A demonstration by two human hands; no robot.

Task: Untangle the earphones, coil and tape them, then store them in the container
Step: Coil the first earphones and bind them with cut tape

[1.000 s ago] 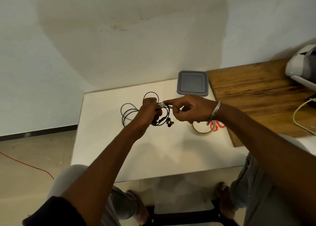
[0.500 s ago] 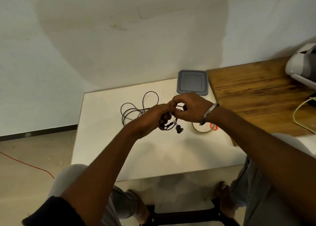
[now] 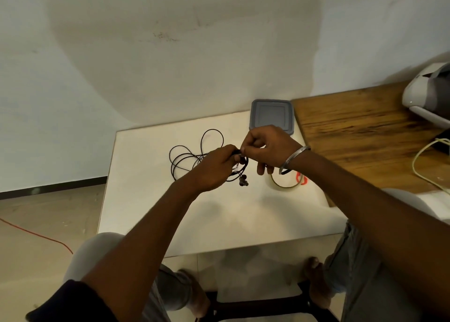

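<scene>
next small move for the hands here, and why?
Probably draw the hands apart to work the snarl loose. Both the left hand and right hand pinch the earphones at one knot, loops trail on the table, and the tape lies untouched.

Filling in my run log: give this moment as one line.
stage: untangling | left hand: grip on black earphone cable | right hand: pinching same cable | clear tape roll: untouched | grey square container: lidded
</scene>
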